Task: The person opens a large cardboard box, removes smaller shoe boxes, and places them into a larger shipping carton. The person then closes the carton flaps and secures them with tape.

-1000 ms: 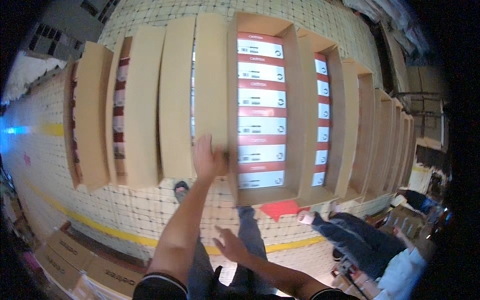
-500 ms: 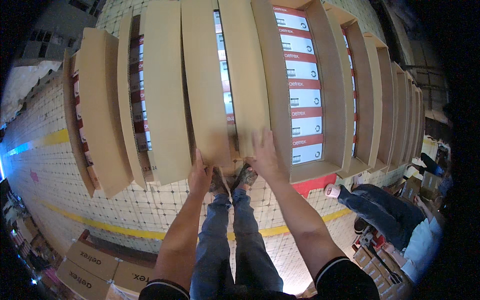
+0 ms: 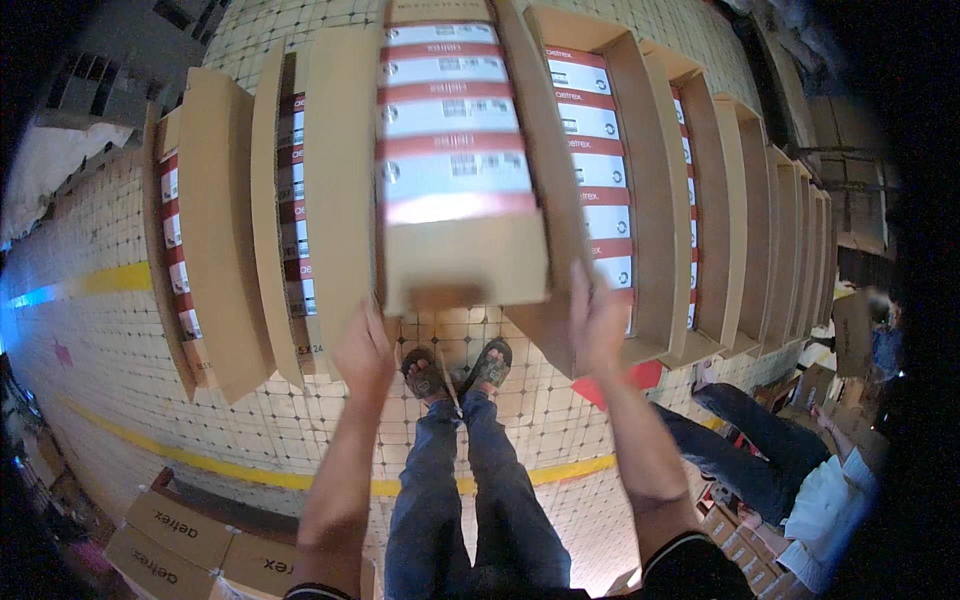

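Observation:
In front of me a long cardboard carton point(image 3: 465, 255) lies with its top spread apart. Inside it is a row of white and red shoe boxes point(image 3: 455, 115). My left hand point(image 3: 365, 350), blurred, is at the near end of the left flap point(image 3: 338, 190), its fingers stretched along the edge. On the other side, my right hand point(image 3: 597, 325) touches the near end of the right flap point(image 3: 545, 170), fingers extended upward. Neither hand shows a firm grip. The carton's near end has a dark, blurred patch low on it.
More opened cartons point(image 3: 665, 200) with boxes inside stand in a row to the right, and others point(image 3: 220, 220) to the left. Closed cartons point(image 3: 180, 525) are stacked at the lower left. A person point(image 3: 790, 460) in a light top is at the right. Yellow tape point(image 3: 240, 468) crosses the tiled floor.
The middle carton's two flaps, nearly together before, have swung outward and uncovered the shoe boxes. My hands have moved apart, left hand leftward and right hand rightward.

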Demonstrator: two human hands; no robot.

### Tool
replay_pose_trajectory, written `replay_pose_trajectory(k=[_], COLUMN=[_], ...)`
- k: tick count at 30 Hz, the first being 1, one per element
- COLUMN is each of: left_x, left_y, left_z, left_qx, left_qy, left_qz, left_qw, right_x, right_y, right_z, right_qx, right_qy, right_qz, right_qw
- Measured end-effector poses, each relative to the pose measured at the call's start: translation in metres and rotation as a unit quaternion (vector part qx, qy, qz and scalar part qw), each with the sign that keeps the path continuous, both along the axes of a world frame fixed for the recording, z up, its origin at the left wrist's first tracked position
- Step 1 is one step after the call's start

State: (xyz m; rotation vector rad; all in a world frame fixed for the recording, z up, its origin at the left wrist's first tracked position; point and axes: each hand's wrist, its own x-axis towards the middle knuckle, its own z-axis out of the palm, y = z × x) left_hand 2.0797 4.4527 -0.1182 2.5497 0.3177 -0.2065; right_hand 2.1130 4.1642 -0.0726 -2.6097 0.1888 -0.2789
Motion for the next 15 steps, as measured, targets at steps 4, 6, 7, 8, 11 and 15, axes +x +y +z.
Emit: replay_pose_trajectory(k=[4,6,7,8,11,15], left_x=[0.143,0.225,0.253,0.280,0.336,0.361], left_y=[-0.015,-0.037,-0.043,-0.045,-0.042,-0.044], left_z=[0.057,0.076,0.085,0.095,0.123,0.142], left_qx=[-0.028,-0.109,-0.106,-0.079,-0.053,-0.043], left_qy=[-0.260,-0.357,-0.341,-0.323,-0.337,-0.362], left_qz=[0.002,0.030,0.073,0.093,0.090,0.079], left_qw=[0.965,0.927,0.931,0.938,0.936,0.928], right_x=[0.147,0.221,0.251,0.284,0.337,0.372], right_y=[-0.014,-0.009,-0.007,-0.004,-0.002,0.003], right_z=[0.057,0.073,0.081,0.089,0.105,0.115], right_qx=[-0.091,-0.057,-0.055,-0.052,-0.062,-0.068], right_qy=[-0.158,-0.229,-0.267,-0.273,-0.238,-0.227], right_qz=[0.010,0.035,0.076,0.061,0.011,-0.023], right_qw=[0.983,0.971,0.959,0.959,0.969,0.971])
